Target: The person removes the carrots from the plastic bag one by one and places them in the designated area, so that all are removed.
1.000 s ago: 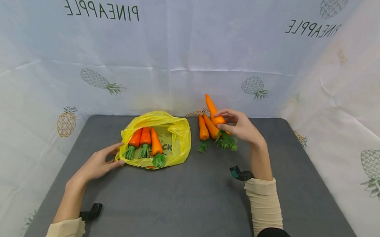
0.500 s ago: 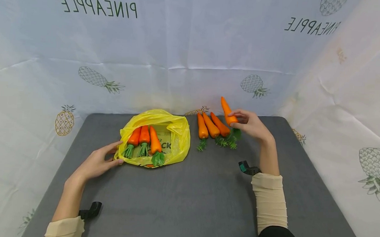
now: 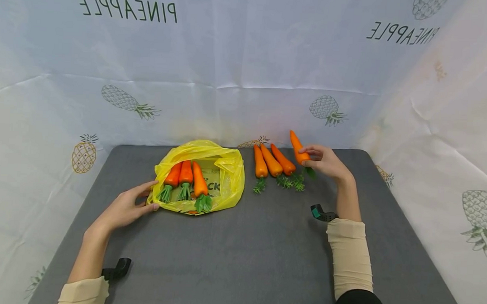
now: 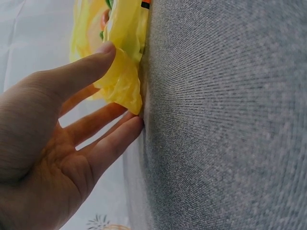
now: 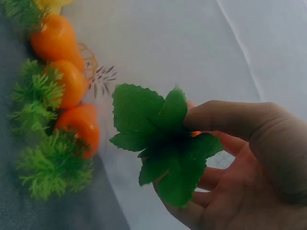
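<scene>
A carrot [image 3: 298, 145], right of the frame's centre, is held by the right hand [image 3: 328, 162], thumb and fingers pinching its thick end. Its tip points to the upper left; its broad green leaves [image 5: 139, 108] fill the middle of the right wrist view. Whether the carrot touches the table cannot be told.

Just left of it, three carrots [image 3: 271, 161] lie side by side, tips toward the top of the frame, feathery greens toward the bottom.

Left of these, near the frame's centre, sits a yellow plastic bag [image 3: 233, 183], its mouth spread wide. Inside, along its left half, lie an orange-red carrot [image 3: 172, 174], a second one [image 3: 186, 173] beside it, both with green stalks, and a lighter orange carrot [image 3: 200, 179] with leaves near the bag's lower edge. Dark lettering shows on the bag.

The left hand [image 3: 122, 209] touches the bag's left edge, thumb and fingers apart.

Everything rests on a grey table [image 3: 222, 260]; behind hangs a pineapple-print cloth [image 3: 247, 57].
</scene>
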A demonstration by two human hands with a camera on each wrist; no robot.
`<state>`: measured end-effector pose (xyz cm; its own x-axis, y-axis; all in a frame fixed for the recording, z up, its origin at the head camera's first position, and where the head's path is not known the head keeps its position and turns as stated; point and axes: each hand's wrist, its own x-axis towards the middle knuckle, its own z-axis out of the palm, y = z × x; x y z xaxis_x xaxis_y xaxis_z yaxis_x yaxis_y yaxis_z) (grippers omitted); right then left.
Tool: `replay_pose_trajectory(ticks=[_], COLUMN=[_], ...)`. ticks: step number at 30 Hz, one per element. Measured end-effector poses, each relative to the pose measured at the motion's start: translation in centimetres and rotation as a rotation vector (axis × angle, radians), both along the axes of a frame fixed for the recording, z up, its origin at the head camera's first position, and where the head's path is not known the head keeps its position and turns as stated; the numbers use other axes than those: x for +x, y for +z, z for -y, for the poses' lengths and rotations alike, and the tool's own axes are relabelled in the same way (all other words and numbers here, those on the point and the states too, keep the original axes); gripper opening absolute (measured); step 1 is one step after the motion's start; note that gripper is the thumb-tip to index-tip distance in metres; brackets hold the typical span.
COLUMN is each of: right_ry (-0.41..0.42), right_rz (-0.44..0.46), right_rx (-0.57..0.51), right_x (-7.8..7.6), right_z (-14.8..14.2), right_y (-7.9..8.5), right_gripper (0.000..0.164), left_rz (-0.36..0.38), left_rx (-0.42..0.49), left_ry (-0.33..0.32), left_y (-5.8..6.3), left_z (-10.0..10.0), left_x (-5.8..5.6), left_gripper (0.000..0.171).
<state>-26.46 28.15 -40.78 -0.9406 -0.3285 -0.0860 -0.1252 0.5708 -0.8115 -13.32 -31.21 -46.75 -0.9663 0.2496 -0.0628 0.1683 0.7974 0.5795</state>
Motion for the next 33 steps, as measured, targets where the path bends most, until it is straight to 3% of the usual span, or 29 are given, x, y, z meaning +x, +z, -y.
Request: replay_pose_trajectory(ticks=[18, 33], right_ry=[0.025, 0.012], right_rz=[0.058, 0.117], right_rx=[0.11, 0.043], right_x=[-1.8, -2.4], right_z=[-0.9, -1.0], right_y=[-3.3, -4.7], right_gripper=[0.038, 0.056], left_rz=[-0.001, -0.013], left_rx=[0.001, 0.008], left_ry=[0.011, 0.013], left_y=[0.1, -0.2], left_z=[-0.2, -0.1], left_x=[0.2, 0.2], left_gripper=[0.08, 0.079])
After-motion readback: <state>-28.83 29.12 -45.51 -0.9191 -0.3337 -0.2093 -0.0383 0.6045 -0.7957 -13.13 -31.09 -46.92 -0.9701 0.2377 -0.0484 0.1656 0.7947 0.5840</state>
